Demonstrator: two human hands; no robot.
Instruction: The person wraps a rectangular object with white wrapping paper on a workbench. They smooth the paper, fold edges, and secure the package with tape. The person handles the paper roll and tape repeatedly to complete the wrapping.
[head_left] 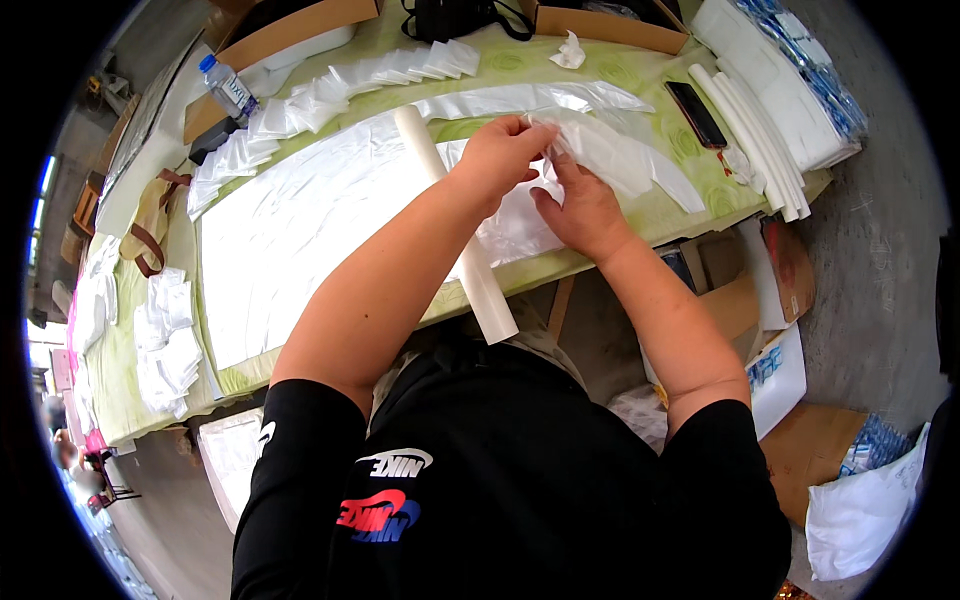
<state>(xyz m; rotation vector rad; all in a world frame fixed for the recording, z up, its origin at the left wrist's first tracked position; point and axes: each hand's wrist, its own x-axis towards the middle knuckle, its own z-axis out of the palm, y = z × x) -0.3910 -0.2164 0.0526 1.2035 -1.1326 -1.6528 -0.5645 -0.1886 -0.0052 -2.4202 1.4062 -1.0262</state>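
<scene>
Both hands meet over the right half of the table at a thin, clear plastic film (605, 150). My left hand (497, 160) pinches the film's near edge between thumb and fingers. My right hand (590, 208) is close beside it, its fingertips closed at the same edge, with the thumb bent toward them. The film fans out beyond the fingers, crumpled and see-through. Under my left forearm lies a long white tube (485, 290), slanting across the table edge. A large sheet of shiny white plastic (290, 250) is spread flat to the left; more plastic lies under my hands.
Several folded clear packets line the far side (400, 68) and the left side (168, 345). A blue-capped bottle (230, 90) stands far left. At right are a phone (696, 115), several white rolls (755, 140) and a white stack (775, 80). Cardboard boxes (300, 30) sit behind.
</scene>
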